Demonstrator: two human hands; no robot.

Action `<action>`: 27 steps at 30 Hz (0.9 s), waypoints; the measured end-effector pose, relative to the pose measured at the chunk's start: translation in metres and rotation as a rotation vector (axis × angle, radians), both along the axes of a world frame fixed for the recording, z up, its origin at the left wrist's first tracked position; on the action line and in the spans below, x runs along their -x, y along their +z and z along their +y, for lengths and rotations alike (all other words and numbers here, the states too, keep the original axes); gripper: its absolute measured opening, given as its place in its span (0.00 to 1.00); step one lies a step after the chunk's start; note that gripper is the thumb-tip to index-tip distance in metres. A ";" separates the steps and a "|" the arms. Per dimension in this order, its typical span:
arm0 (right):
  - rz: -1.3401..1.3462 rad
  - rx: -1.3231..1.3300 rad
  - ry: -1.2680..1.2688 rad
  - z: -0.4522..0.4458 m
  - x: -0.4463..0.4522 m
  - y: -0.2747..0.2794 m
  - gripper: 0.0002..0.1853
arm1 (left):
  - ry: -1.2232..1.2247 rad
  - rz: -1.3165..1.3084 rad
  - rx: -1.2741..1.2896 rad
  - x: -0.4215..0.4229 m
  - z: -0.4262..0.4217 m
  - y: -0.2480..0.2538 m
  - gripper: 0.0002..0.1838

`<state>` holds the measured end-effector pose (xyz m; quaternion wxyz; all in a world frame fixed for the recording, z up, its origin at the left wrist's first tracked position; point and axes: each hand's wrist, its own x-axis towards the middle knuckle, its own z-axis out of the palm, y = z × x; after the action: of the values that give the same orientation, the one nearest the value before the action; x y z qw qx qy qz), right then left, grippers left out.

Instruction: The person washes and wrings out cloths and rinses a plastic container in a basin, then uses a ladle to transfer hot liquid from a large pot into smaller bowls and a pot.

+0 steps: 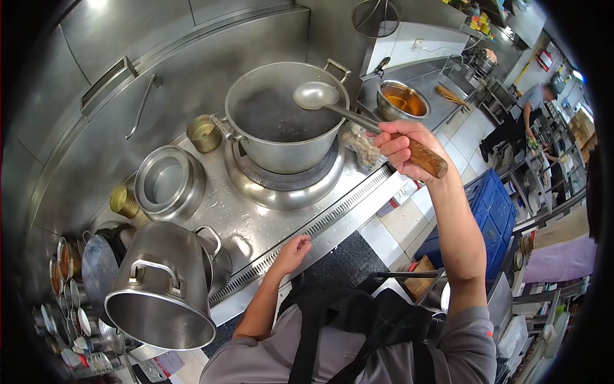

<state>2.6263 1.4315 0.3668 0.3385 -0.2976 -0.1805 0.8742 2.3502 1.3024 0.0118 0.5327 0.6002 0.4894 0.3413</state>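
Observation:
My right hand (409, 150) is wrapped round the wooden handle of a large metal ladle (316, 96). The ladle's bowl hangs over a big two-handled pot (284, 150), which stands on a round burner ring (275, 192). Dark, steamy liquid fills part of that pot. My left hand (292, 254) is low beside the stove's front edge, its fingers curled in with nothing visible in them. It touches no pot.
At left stand a tilted tall stockpot (153, 275), a lidless round pot (192, 182) and open tins (204, 134). Right, a steel bowl of orange liquid (401, 100) sits on the counter. Blue crates (489, 211) stand on the floor; another person (527, 112) works farther off.

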 end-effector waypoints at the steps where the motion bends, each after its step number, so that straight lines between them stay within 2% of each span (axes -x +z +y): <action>1: 0.052 -0.009 -0.023 -0.004 -0.004 0.004 0.10 | -0.006 0.003 -0.007 -0.001 0.001 -0.002 0.18; 5: 0.163 0.011 -0.090 -0.025 -0.024 0.027 0.11 | -0.046 0.045 0.009 -0.008 0.003 -0.004 0.18; 12: 0.300 -0.030 -0.138 -0.074 -0.103 0.031 0.12 | -0.160 0.112 -0.011 -0.044 0.004 -0.005 0.18; 15: 0.198 -0.085 -0.260 -0.110 -0.138 0.028 0.10 | -0.238 0.111 0.054 -0.078 0.001 0.005 0.19; 16: 0.197 -0.094 -0.303 -0.124 -0.152 0.022 0.10 | -0.247 0.102 0.003 -0.092 0.001 0.005 0.18; 18: 0.216 -0.125 -0.282 -0.155 -0.183 0.012 0.10 | -0.347 0.129 0.008 -0.115 0.000 0.010 0.17; 20: 0.168 -0.072 -0.420 -0.189 -0.210 0.002 0.09 | -0.450 0.146 0.003 -0.138 0.002 0.003 0.17; 22: -0.005 -0.112 -0.633 -0.229 -0.227 0.000 0.09 | -0.513 0.077 -0.012 -0.160 0.004 -0.006 0.17; 27: -0.076 -0.070 -0.854 -0.328 -0.285 -0.034 0.08 | -0.765 0.178 0.024 -0.210 0.014 -0.020 0.17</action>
<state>2.9110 1.1037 0.3325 0.6729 -0.3661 -0.0829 0.6374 2.5602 1.3162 -0.0077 0.5838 0.7603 0.2787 0.0590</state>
